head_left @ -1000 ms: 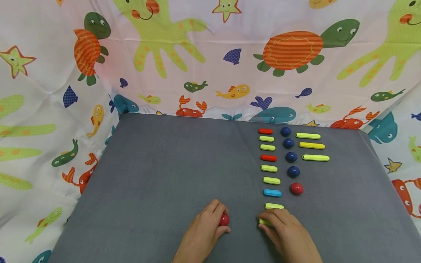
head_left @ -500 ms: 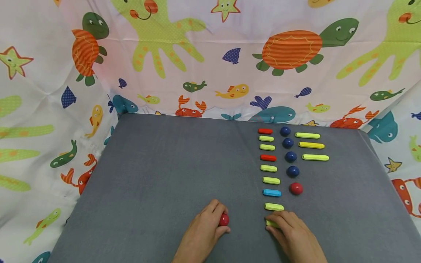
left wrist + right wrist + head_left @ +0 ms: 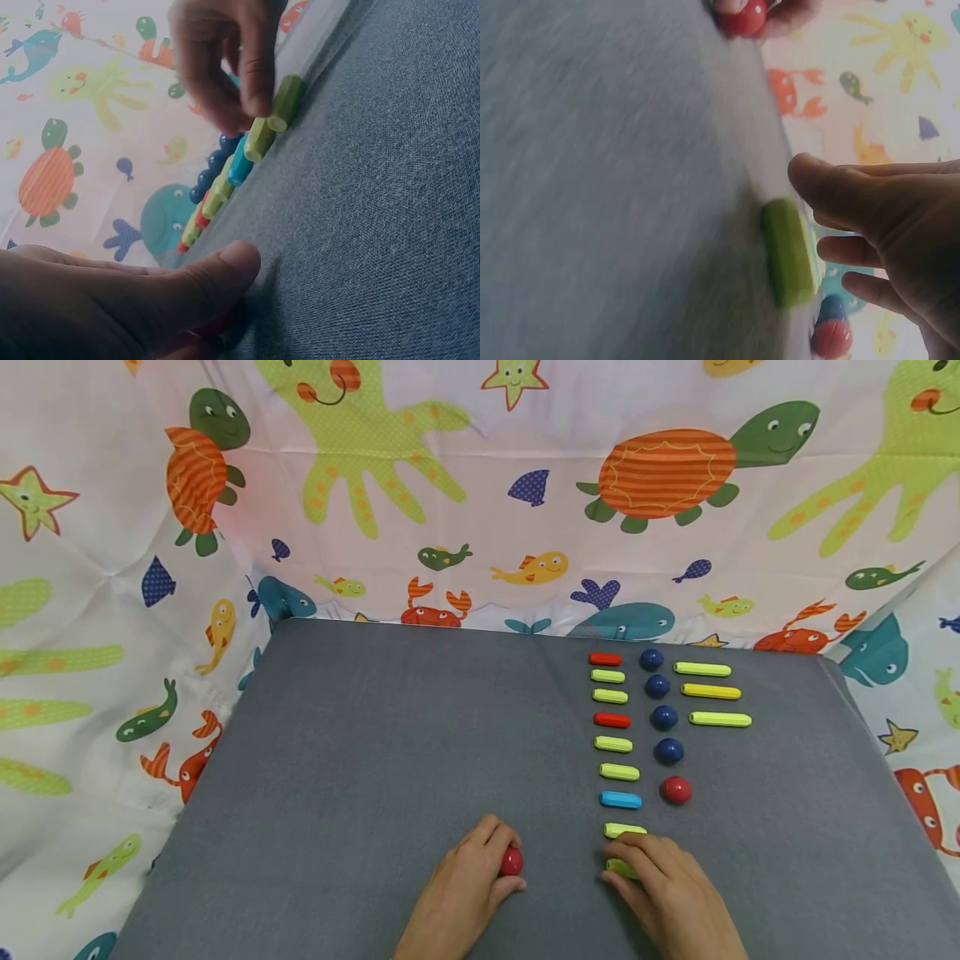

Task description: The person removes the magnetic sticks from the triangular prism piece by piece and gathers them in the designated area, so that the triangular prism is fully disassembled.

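My left hand (image 3: 467, 887) rests low in the middle of the head view, fingers and thumb curled round a red ball (image 3: 512, 862) on the grey cloth. My right hand (image 3: 669, 887) is over the near end of a column of short six-sided sticks. Its thumb and fingers stand apart around a short yellow-green stick (image 3: 620, 868), which lies on the cloth. In the right wrist view a gap shows between the thumb and this yellow-green stick (image 3: 786, 251). Just beyond it lies another short yellow-green stick (image 3: 624, 831), partly behind the right fingers.
The column runs on with several short sticks, including a blue stick (image 3: 620, 800) and a red stick (image 3: 612, 720). Beside it stand several blue balls (image 3: 664, 718) and one red ball (image 3: 677, 790). Long yellowish sticks (image 3: 711, 692) lie farther right. A patterned curtain (image 3: 480, 493) borders the grey table (image 3: 360, 735).
My right hand has moved slightly right with the short yellow-green stick, bringing it under the column, and its fingers have then spread away from it. My left hand has stayed still.
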A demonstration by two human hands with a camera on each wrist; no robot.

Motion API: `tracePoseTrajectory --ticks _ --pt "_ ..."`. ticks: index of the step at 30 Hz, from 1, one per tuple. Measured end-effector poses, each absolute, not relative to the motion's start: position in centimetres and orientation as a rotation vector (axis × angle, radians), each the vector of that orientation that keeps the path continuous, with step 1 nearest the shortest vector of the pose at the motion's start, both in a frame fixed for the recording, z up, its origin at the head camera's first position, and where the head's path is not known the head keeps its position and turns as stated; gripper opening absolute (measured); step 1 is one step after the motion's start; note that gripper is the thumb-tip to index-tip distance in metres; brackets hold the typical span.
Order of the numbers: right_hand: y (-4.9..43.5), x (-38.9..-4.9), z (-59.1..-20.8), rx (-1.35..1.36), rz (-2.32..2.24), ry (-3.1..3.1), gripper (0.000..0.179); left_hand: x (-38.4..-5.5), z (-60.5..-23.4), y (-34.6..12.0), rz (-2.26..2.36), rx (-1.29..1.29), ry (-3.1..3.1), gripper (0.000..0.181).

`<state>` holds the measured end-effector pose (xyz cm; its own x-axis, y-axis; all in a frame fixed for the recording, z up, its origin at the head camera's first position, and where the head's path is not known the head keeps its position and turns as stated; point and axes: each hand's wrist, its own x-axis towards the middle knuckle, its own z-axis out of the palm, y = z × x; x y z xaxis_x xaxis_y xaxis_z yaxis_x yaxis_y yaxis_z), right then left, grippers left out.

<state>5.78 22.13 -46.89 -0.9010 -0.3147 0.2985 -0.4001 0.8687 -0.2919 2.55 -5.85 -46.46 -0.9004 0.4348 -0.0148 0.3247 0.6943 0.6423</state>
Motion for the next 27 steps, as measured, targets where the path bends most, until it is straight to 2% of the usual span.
tracePoseTrajectory --ticks 4,8,12,16,20,27 --pt "20.8 5.1 -46.5 0.627 0.555 -2.734 0.045 2.5 -46.6 -6.0 0.977 0.616 2.730 0.053" --pt "18.9 4.5 -46.4 0.705 0.582 -2.709 0.040 2.5 -46.6 -6.9 0.922 0.654 2.769 0.084" --pt "17.0 4.3 -46.3 0.726 0.586 -2.771 0.042 2.5 -46.4 -8.4 0.827 0.676 2.857 0.110" --pt "15.7 4.1 -46.5 0.767 0.633 -2.800 0.046 2.6 -45.9 -9.7 0.671 0.635 2.950 0.129" --pt "14.9 4.1 -46.5 0.807 0.689 -2.837 0.051 2.9 -45.5 -10.3 0.537 0.570 3.010 0.138" --pt "13.8 3.8 -46.5 0.854 0.690 -2.913 0.053 3.1 -45.5 -10.8 0.478 0.540 3.051 0.140"
